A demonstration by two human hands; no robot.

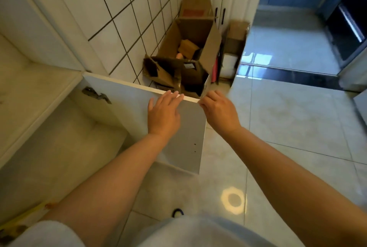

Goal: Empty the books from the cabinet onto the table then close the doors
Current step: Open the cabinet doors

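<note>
Cabinet door (178, 127) hangs open at 12 o'clock | your left hand (163, 113) lies flat on it, fingers straight | right hand (217, 110) pinches its top corner | risk: fingers trapped at the frame when you swing it shut | no books visible inside.

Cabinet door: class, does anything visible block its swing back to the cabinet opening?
Nothing visible does. The cabinet door stands open, the left hand flat on it and the right hand gripping its top corner. The cabinet looks empty where visible.
</note>
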